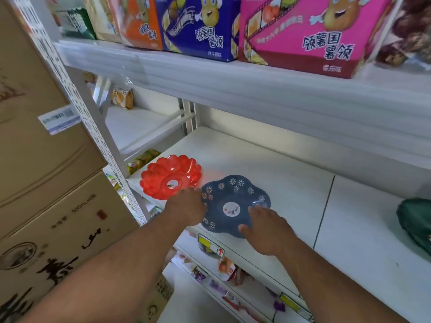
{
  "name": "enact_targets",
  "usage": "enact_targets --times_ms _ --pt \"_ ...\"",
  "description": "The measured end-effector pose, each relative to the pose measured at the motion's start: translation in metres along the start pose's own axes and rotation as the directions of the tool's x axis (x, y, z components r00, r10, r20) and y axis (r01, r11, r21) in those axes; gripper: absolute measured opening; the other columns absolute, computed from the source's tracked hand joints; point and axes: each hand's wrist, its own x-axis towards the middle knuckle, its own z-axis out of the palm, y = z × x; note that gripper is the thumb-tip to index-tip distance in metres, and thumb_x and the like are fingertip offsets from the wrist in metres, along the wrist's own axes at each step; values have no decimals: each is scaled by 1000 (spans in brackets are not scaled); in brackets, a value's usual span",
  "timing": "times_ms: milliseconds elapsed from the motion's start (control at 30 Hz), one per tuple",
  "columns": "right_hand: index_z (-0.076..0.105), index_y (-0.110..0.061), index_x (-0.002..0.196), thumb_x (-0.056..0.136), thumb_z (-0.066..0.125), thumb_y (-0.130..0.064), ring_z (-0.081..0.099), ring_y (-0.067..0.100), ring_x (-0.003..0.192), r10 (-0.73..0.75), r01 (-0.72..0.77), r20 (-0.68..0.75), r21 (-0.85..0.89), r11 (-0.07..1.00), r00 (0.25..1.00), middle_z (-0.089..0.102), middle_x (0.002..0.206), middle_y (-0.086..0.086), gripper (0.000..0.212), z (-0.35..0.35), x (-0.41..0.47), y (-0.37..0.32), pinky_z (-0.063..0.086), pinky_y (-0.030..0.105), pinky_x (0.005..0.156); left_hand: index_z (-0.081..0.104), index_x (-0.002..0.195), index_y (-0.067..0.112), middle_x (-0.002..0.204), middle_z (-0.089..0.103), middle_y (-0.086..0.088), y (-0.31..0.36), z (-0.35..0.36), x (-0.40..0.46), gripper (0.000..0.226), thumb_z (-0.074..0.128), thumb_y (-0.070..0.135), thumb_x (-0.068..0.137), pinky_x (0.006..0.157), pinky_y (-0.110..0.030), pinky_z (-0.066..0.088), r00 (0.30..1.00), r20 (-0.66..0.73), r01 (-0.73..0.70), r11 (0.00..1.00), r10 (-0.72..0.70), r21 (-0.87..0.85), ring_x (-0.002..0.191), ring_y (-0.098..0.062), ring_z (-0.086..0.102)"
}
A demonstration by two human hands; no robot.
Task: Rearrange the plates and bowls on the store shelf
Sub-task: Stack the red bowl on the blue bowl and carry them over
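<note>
A dark blue flower-shaped plate (235, 197) with white flower prints and a round sticker lies flat near the front edge of the white shelf (291, 183). A translucent red scalloped bowl (171, 174) sits just to its left. My left hand (186, 209) rests on the blue plate's left rim, between the two dishes, its fingers curled over the edge. My right hand (268, 229) lies on the plate's near right rim, fingers spread and thumb at the front edge. A dark green dish (415, 222) shows at the far right, cut off by the frame.
Snack boxes, pink (303, 31) and blue (200, 24), stand on the shelf above. Stacked cardboard cartons (46, 183) fill the left side beside a perforated upright (93, 117). Snack packets (228, 269) lie on the shelf below. A seam (324, 206) divides the shelf boards.
</note>
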Motion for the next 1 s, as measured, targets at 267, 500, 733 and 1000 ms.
enact_targets --times_ms 267,500,733,1000 --pt "19 -17 157 99 35 -55 13 29 152 -70 70 -7 -40 997 998 15 166 8 71 -7 20 -19 17 44 121 36 151 24 156 41 -5 -38 -4 -3 60 42 44 95 107 -45 44 995 -27 97 995 -96 19 137 -32 44" --pt "18 -19 157 99 32 -55 11 27 153 -53 51 -46 -44 998 997 12 167 6 70 -11 49 -37 16 45 122 39 149 29 156 39 -1 -88 -19 26 58 40 47 94 106 -48 44 993 -43 110 993 -111 -33 137 -31 45" --pt "21 -19 157 100 32 -55 12 24 153 54 -57 -94 -28 998 994 13 167 6 68 -1 64 -41 14 42 124 39 148 19 154 42 -7 -149 -21 65 60 42 45 95 105 -52 43 989 -95 101 990 -111 -103 135 -34 46" --pt "28 -23 155 100 35 -52 22 23 150 231 -225 -145 58 973 962 19 166 2 62 15 49 -34 27 37 118 62 112 11 109 54 -14 -180 2 84 36 52 29 82 87 -51 51 944 -245 120 923 -220 -367 100 -39 57"
